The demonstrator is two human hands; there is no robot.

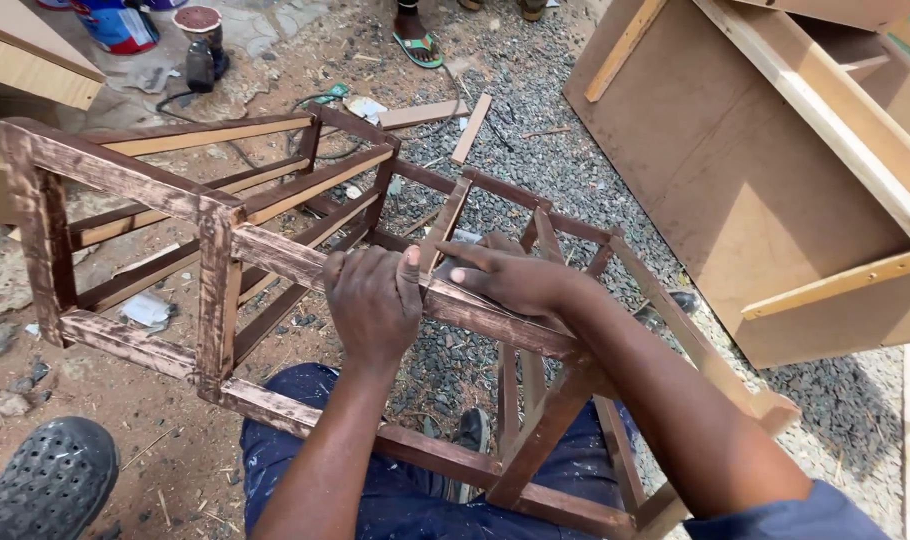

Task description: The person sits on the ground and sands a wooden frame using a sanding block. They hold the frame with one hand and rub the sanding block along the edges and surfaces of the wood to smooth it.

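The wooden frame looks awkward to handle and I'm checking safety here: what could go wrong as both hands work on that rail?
1. The left hand grips a rough, dark-stained rail of the wooden frame; splinters seem likely on bare skin.
2. The right hand presses flat on the same rail; a slip could jam fingers against the upright slat.
3. The frame lies across the person's lap over loose gravel, so it might shift or tip.

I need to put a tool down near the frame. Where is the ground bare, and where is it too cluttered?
Bare gravel lies between the wooden frame and the leaning board panel. Bare dirt lies between the frame and the black shoe. It is crowded at top left around the can, cable and wood scraps.
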